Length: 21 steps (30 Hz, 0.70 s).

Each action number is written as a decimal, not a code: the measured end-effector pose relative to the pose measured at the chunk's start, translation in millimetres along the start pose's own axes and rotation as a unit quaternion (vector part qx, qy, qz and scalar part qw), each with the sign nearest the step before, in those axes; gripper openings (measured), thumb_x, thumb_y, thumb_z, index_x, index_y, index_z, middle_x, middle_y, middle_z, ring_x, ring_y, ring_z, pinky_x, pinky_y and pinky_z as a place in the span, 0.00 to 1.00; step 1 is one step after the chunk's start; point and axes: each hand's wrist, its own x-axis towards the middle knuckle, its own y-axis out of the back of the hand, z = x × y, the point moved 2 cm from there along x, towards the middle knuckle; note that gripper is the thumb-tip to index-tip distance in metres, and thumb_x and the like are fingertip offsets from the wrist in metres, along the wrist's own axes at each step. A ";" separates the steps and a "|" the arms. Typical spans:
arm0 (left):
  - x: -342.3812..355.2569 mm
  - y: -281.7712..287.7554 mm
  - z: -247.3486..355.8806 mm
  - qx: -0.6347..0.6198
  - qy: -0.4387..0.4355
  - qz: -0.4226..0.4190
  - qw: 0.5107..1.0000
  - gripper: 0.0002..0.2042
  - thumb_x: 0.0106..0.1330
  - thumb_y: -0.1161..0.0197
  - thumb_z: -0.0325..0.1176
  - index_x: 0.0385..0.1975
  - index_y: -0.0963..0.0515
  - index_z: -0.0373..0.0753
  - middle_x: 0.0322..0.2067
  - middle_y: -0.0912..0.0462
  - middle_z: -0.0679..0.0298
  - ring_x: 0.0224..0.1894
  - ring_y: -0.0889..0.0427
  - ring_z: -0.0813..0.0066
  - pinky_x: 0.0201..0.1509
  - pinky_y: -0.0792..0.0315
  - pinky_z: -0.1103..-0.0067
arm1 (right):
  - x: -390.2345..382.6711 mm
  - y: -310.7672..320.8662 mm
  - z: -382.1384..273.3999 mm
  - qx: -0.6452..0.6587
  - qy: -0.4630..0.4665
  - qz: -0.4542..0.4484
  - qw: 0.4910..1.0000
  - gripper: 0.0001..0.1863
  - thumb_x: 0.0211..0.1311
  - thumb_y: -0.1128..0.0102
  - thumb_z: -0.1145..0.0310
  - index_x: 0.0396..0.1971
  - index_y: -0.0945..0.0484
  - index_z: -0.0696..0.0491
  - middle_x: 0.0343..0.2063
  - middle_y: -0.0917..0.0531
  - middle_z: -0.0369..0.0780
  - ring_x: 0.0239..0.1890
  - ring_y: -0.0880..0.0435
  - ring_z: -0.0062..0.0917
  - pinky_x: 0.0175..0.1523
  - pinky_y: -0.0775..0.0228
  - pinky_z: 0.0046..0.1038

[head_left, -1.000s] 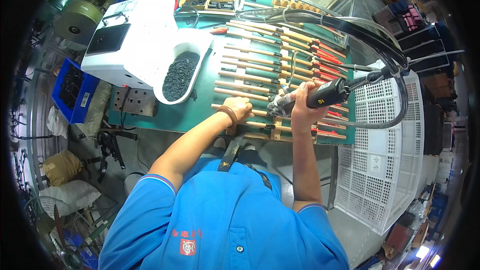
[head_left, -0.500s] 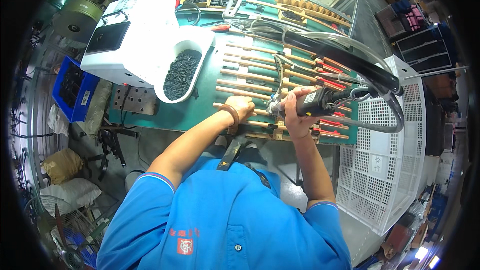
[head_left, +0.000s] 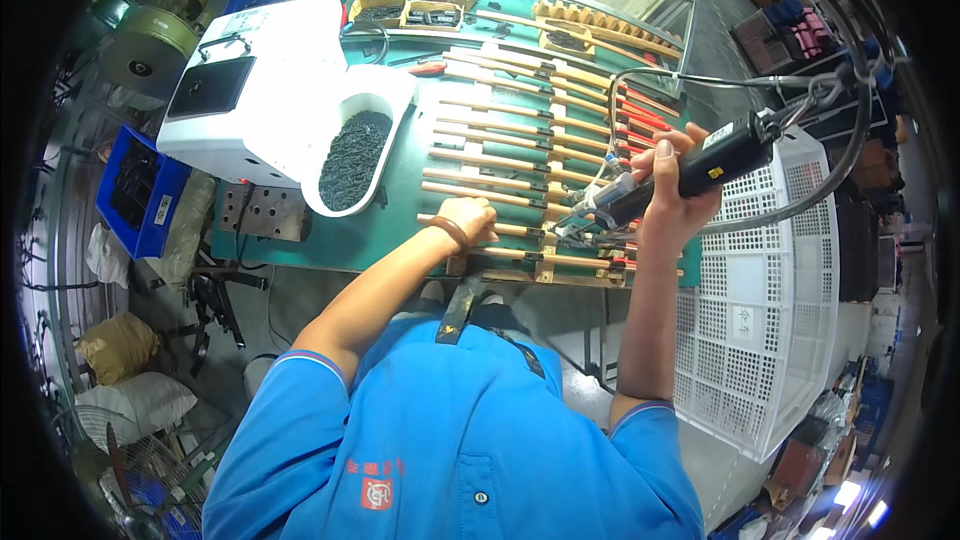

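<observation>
My right hand [head_left: 672, 190] is wrapped around a black electric screwdriver [head_left: 725, 155] with cables and a hose, held slanting. Its metal front end points down and left, close to a black fitting on one of the nearest wooden rods. My left hand [head_left: 468, 218], with a brown bracelet on the wrist, is closed on the left part of that wooden rod [head_left: 518, 231]. Several more wooden rods [head_left: 485, 181] lie side by side across a wooden rack [head_left: 557, 160]. Each has a black fitting near its middle, and red parts [head_left: 640, 120] show at the right ends.
A white machine [head_left: 260, 90] stands left on the green table [head_left: 400, 240], with a white tray [head_left: 402, 105] of small black screws. Small cardboard boxes [head_left: 433, 16] sit at the back. A blue bin [head_left: 165, 200] is at far left, a white perforated crate [head_left: 760, 330] at right.
My right hand has moved right and up with the screwdriver, which now tilts more. Its cables and hose have swung right. My left hand stays on the rod, and the view has shifted slightly.
</observation>
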 end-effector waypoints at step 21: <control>-54.4 -27.3 48.0 -0.447 0.167 0.121 0.870 0.14 0.57 0.34 0.38 0.41 0.22 0.41 0.29 0.25 0.67 0.26 0.26 0.76 0.30 0.30 0.80 | -15.7 10.2 0.9 0.031 -0.050 0.023 0.998 0.20 0.56 0.46 0.82 0.48 0.38 0.65 0.29 0.22 0.41 0.21 0.24 0.20 0.32 0.28 0.23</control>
